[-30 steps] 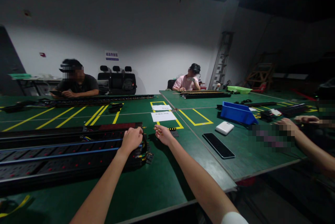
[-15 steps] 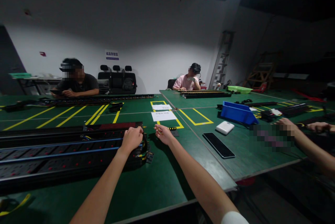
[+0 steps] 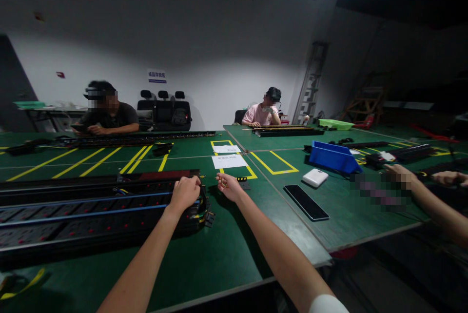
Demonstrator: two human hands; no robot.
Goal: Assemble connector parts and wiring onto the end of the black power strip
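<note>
Long black power strips [image 3: 86, 223] with rows of sockets, red dots and blue edging lie side by side at the left of the green table. My left hand [image 3: 186, 193] is closed over their right end, its fingers curled onto the rear strip's tip. Just to the right, my right hand [image 3: 228, 187] pinches its thumb and fingers together, apart from the strip. Something small and brassy shows at those fingertips, too small to name. Wires and a black connector [image 3: 209, 219] stick out of the nearer strip's end. A small black plate [image 3: 243, 184] lies behind my right hand.
Right of my arm lie a phone [image 3: 306, 202], a white box-shaped device [image 3: 315, 178] and a blue bin [image 3: 333, 157]. A co-worker's hands [image 3: 400, 176] are at the right edge. White papers [image 3: 229, 162] lie ahead; two people sit across the table.
The view has shifted very slightly. Both my hands keep the same place and pose.
</note>
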